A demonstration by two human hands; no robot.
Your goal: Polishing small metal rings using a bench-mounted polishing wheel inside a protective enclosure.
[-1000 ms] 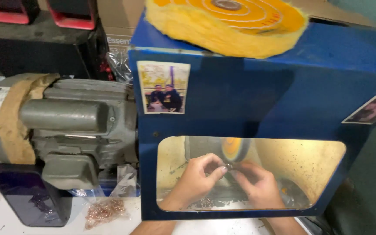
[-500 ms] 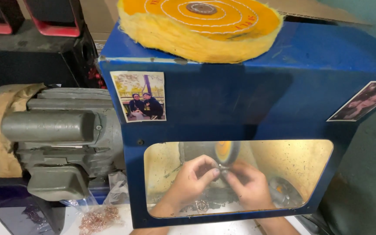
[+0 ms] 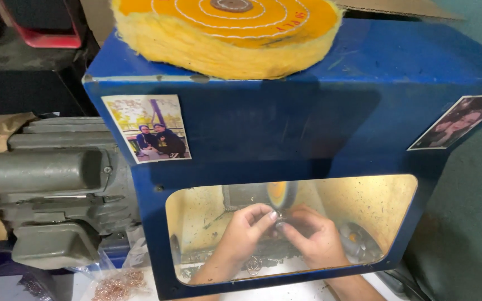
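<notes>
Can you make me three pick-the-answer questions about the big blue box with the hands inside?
1. Where is the fluffy round yellow cloth wheel?
A. on the blue metal box
B. on the floor
C. inside the box

2. How many photo stickers are on the box's front?
A. none
B. two
C. five

3. What are the left hand and right hand doing?
A. resting apart
B. waving
C. pinching a small metal piece together

Answers: 1 A, it lies on top. 2 B, one at each side. 3 C, fingertips meet at the small spinning wheel.

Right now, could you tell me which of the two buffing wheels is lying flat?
The big yellow cloth wheel on top of the blue hood; the smaller wheel stands upright inside.
</notes>
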